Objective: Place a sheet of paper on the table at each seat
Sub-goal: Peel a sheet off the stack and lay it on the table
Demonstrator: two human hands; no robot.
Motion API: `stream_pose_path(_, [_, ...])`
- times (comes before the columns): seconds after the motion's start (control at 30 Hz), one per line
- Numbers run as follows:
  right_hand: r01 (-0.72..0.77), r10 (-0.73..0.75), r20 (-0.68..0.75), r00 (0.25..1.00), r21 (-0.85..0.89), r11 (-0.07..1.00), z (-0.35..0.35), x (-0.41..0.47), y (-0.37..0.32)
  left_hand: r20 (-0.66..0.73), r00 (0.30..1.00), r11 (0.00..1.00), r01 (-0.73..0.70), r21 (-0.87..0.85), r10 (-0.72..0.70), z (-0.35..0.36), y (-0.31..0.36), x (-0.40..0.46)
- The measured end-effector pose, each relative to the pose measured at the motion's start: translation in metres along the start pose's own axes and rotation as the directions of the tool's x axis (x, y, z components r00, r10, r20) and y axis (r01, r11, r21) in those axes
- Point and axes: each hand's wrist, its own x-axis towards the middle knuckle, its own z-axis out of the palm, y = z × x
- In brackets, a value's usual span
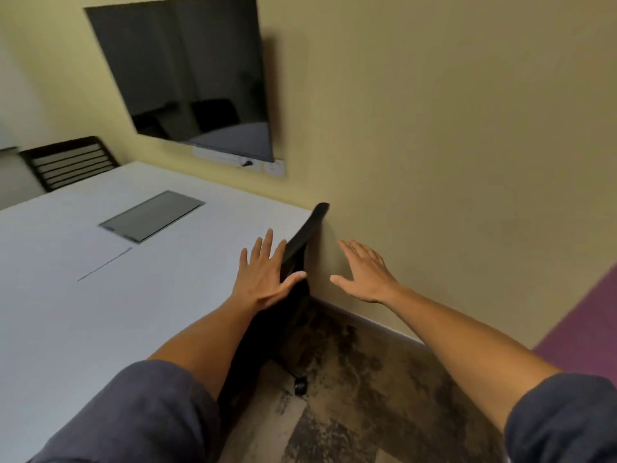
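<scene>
A white table (173,295) fills the left of the head view. One white sheet of paper (76,248) lies flat on it, near a grey hatch. My left hand (263,272) is spread open over the table's right edge, its thumb against the back of a black wheeled chair (293,262) tucked at that edge. My right hand (364,272) hovers open to the right of the chair, in front of the wall, holding nothing. No paper is in either hand.
A grey rectangular hatch (152,216) is set in the tabletop. A dark slatted chair (68,162) stands at the table's far side. A black screen (187,71) hangs on the yellow wall (434,162), close behind the black chair. Mottled floor (350,396) lies below.
</scene>
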Motion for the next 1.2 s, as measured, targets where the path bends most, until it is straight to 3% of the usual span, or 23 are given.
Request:
stream_pose_path(0.17, [0.195,-0.195,0.031,0.980,-0.001,0.981,0.019,0.049,-0.037,0.005,0.982,0.982,0.188,0.033,-0.188,-0.005,-0.045,-0.013])
stream_pose_path(0.23, [0.330,-0.328,0.057,0.943,-0.015,0.944,0.034,0.081,-0.065,-0.010,0.960,0.958,0.281,0.050,-0.281,-0.009,-0.079,-0.015])
stream_pose_path(0.33, [0.411,-0.408,0.057,0.911,-0.049,0.910,0.052,0.113,-0.097,-0.008,0.930,0.929,0.368,0.050,-0.368,-0.004,-0.115,-0.013])
stream_pose_path(0.7, [0.406,-0.407,0.060,0.912,0.021,0.914,0.101,0.260,-0.210,-0.021,0.830,0.830,0.558,0.023,-0.557,-0.009,-0.260,0.010])
stream_pose_path(0.9, [0.459,-0.462,0.140,0.876,0.053,0.887,0.133,0.319,-0.246,0.002,0.680,0.679,0.733,-0.045,-0.734,-0.013,-0.319,0.015])
stream_pose_path(1.2, [0.591,-0.590,0.239,0.771,0.077,0.803,0.156,0.395,-0.284,-0.038,0.522,0.523,0.850,-0.060,-0.852,-0.015,-0.352,0.033])
